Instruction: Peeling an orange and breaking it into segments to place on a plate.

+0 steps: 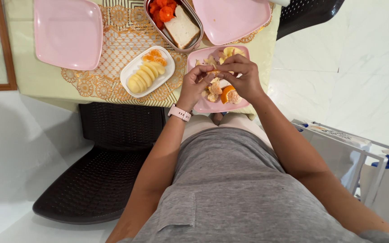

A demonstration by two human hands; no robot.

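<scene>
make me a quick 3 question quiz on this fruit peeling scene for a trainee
1. True or false: both hands, the left hand and the right hand, meet over the pink plate nearest the person.
2. What lies on the white oblong dish?
A. bread only
B. yellow fruit slices and orange segments
C. nothing
3. Which wrist wears the pink watch?

Key
1. True. They work a small orange fruit piece above orange segments and peel.
2. B.
3. The left wrist.
</scene>
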